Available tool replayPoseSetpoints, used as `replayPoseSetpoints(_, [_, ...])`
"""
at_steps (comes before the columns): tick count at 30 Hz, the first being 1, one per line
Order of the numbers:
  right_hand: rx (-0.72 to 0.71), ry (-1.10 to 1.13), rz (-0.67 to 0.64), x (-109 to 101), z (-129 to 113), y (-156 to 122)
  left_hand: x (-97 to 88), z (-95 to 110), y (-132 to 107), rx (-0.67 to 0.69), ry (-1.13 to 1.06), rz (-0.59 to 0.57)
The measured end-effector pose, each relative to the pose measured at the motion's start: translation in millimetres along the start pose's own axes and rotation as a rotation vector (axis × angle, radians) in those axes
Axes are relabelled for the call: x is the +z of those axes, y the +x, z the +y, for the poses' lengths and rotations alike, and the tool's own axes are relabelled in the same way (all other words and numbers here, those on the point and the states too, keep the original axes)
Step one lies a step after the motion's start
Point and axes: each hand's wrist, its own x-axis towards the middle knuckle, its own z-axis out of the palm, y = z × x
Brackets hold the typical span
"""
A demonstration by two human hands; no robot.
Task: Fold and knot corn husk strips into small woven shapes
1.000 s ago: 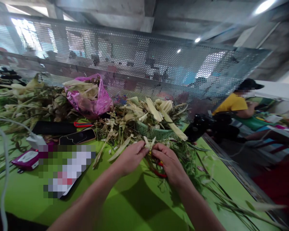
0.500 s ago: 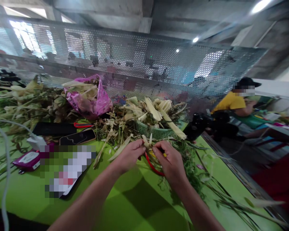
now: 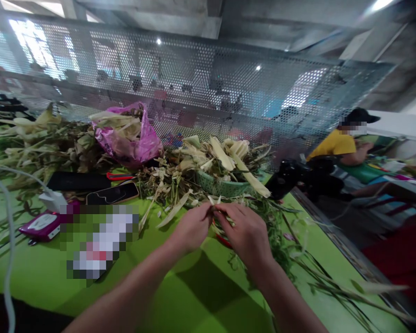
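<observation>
My left hand [image 3: 196, 226] and my right hand [image 3: 244, 231] meet over the green table. Both are closed, fingertips pinched together on a small pale piece of corn husk [image 3: 214, 201], whose pointed tips stick up between them. Most of that piece is hidden by my fingers. Just below my right hand's fingers shows part of a red curved thing [image 3: 223, 240], its kind unclear. Behind my hands stands a green basket [image 3: 222, 186] heaped with dry corn husks [image 3: 222, 155]. A loose husk strip [image 3: 175, 211] lies left of my fingers.
Left lie a phone [image 3: 113, 193], a red-handled tool [image 3: 120, 176], a purple packet [image 3: 43, 226] and a white cable [image 3: 9, 249]. A pink bag [image 3: 142, 138] of husks sits behind them. Green stems [image 3: 280, 240] spread on the right. A person in yellow [image 3: 334, 143] sits beyond the perforated screen [image 3: 201, 83].
My hands have come closer together, and my right fingers now cover more of the husk piece and the red thing. The whole view has shifted slightly.
</observation>
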Motion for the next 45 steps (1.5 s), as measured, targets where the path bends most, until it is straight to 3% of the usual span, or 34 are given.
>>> replayPoseSetpoints(5, [0.0, -0.063, -0.008, 3.2, -3.4, -1.9, 4.5, 1.9, -1.8, 0.0, 0.016, 0.037])
replayPoseSetpoints(13, [0.086, 0.044, 0.035, 2.5, -6.3, 0.9, 2.2, 10.6, -0.8, -0.035, -0.199, 0.029])
replayPoseSetpoints(19, [0.456, 0.436, 0.07, -0.2, 0.6, 4.0, -3.7, 14.9, -1.0, -0.09, -0.531, 0.028])
replayPoseSetpoints(21, [0.588, 0.651, -0.005, 3.5, 2.0, 4.6, -4.7, 16.1, -1.4, -0.104, -0.604, 0.032])
replayPoseSetpoints(24, [0.661, 1.0, -0.164, 10.2, -0.6, 5.9, -5.2, 18.2, -1.3, -0.12, -0.649, 0.018])
replayPoseSetpoints(27, [0.691, 1.147, -0.211, 12.8, -6.1, 7.2, -5.4, 19.7, 0.0, -0.113, -0.634, 0.004])
replayPoseSetpoints(32, [0.735, 1.055, -0.146, 9.4, -8.2, 7.9, -9.2, 20.1, 2.1, -0.064, -0.482, 0.006])
replayPoseSetpoints(39, [0.787, 1.177, -0.107, 13.5, -6.0, 5.8, -15.5, 16.4, 3.1, -0.017, -0.309, -0.05])
replayPoseSetpoints(45, [0.884, 1.304, -0.043, 14.3, -10.2, 4.7, -14.2, 19.2, 2.9, -0.039, -0.398, -0.089])
